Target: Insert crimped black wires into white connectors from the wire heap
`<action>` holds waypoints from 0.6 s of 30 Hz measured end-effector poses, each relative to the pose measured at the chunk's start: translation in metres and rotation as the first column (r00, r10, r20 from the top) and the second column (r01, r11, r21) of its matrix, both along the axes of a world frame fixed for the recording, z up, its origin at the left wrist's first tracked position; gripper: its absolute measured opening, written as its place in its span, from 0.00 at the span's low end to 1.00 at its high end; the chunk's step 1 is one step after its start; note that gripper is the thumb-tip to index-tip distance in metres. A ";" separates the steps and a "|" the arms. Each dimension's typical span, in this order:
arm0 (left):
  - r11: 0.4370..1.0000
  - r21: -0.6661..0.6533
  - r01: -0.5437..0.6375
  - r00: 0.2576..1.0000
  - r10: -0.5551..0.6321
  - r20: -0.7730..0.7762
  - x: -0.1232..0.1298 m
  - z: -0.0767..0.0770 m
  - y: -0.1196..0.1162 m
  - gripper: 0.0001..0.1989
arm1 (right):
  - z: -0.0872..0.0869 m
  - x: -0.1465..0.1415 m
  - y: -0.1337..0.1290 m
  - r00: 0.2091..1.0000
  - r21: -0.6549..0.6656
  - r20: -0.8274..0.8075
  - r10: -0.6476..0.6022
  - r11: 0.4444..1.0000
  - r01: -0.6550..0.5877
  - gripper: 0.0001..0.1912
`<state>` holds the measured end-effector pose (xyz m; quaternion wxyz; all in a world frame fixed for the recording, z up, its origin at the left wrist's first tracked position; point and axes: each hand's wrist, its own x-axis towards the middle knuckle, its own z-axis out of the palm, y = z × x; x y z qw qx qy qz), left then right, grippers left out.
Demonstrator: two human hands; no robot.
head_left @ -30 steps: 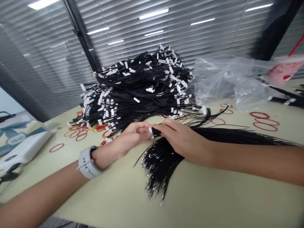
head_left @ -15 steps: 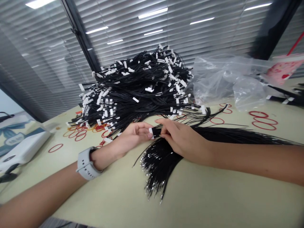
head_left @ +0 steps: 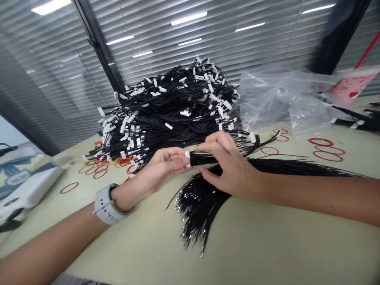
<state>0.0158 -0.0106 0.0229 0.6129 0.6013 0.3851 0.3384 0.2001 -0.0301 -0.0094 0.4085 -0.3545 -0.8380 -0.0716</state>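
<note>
My left hand [head_left: 168,164] pinches a white connector [head_left: 187,158] with black wires [head_left: 203,158] running out of it to the right. Just right of the connector, my right hand [head_left: 230,166] has its thumb and fingers spread around these wires, with a gap between the fingertips. Beneath and in front of it lies a bundle of loose black wires [head_left: 198,209] with shiny metal tips, and long strands stretch off to the right. Behind both hands rises a big pile of black cables [head_left: 178,107] with white connectors.
Red rubber bands [head_left: 328,150] lie at the right, others near the pile's left front. Clear plastic bags [head_left: 276,103] and a pink cup [head_left: 354,85] stand behind. A white device [head_left: 29,190] sits at the left on the table [head_left: 267,245].
My right hand's fingers have opened from a pinch on the wires and risen slightly. The left hand still holds the connector, a little higher.
</note>
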 end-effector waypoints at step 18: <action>0.893 0.412 0.184 0.912 0.001 -0.410 0.057 0.007 0.007 0.06 | 0.040 0.017 0.022 0.938 -0.587 -0.345 0.038 0.771 -0.247 0.13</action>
